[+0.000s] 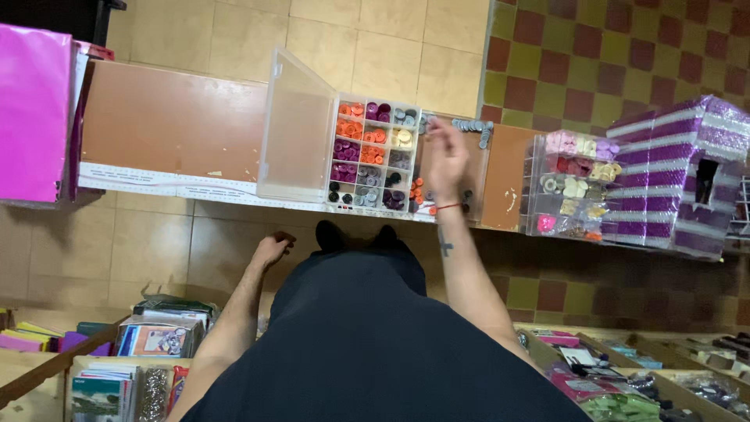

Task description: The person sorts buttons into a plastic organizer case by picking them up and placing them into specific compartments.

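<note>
An open clear compartment box (pixel 373 155) full of orange, purple, grey and black buttons lies on a brown counter (pixel 168 125), its lid (pixel 297 129) standing up on the left. My right hand (pixel 445 160) reaches over the counter just right of the box, fingers together, blurred; what it holds cannot be made out. Loose grey buttons (pixel 471 126) and a few orange and black ones (pixel 418 192) lie around it. My left hand (pixel 271 250) hangs below the counter edge, fingers curled, apart from the box.
A second clear box of pink and cream buttons (pixel 570 184) and a purple glittery house-shaped box (pixel 680 172) sit at the right. A magenta sheet (pixel 33 109) covers the counter's left end. Shelves of packets and books (pixel 141 359) flank my body.
</note>
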